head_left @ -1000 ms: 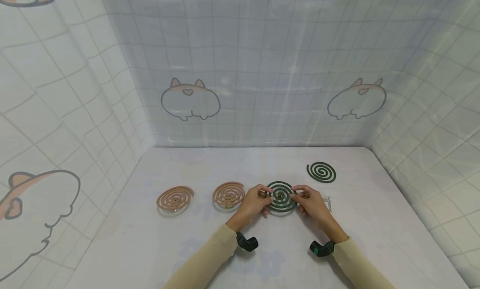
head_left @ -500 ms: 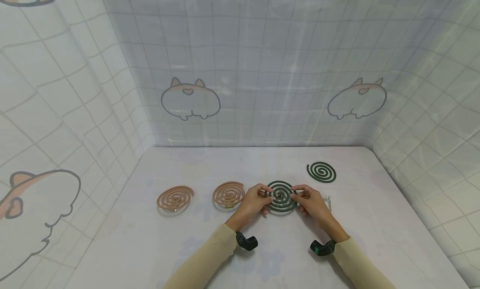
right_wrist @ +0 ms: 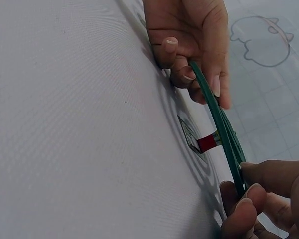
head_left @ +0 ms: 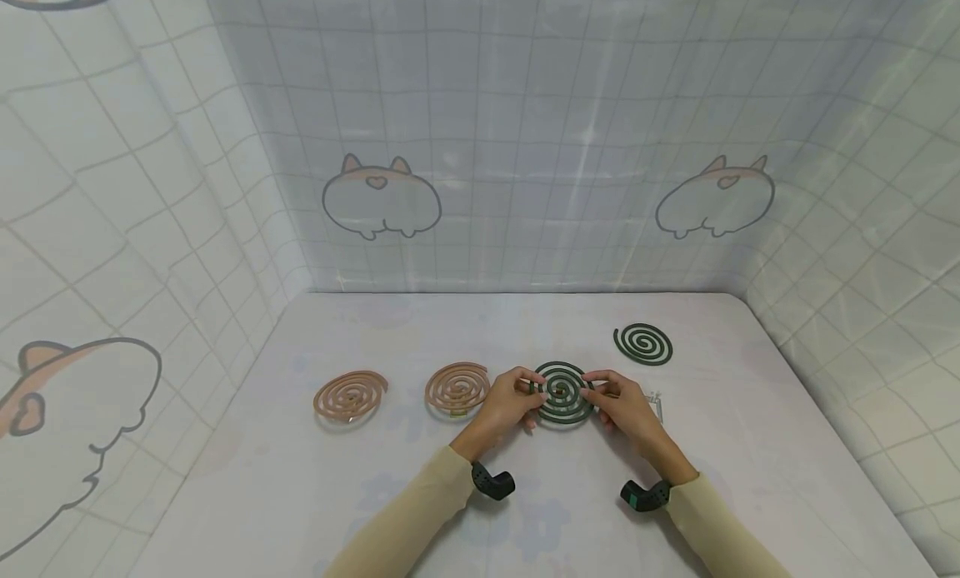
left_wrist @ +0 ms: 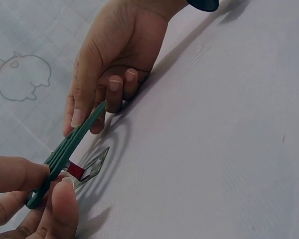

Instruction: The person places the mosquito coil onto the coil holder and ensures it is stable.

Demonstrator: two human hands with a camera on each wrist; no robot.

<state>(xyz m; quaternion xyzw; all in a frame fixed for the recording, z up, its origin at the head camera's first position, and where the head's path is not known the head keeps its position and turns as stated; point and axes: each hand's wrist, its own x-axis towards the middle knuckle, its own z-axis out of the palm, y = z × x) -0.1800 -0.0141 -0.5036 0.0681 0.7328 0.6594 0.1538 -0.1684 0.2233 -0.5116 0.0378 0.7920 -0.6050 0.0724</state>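
Note:
Between my hands is a green mosquito coil, raised over the white table. My left hand pinches its left rim between thumb and fingers. On the opposite rim, my right hand pinches it the same way. Both wrist views show the coil edge-on, tilted in those pictures. Beneath it, a small metal stand rests on the table, and a red tab rises from the stand to the coil's middle. The coil's shadow rings spread over the cloth around the stand.
Two brown mosquito coils, one nearer and one farther left, sit raised on small supports. Another green mosquito coil lies flat at the back right. A metal stand is partly hidden behind my right hand. Cloth walls enclose the table.

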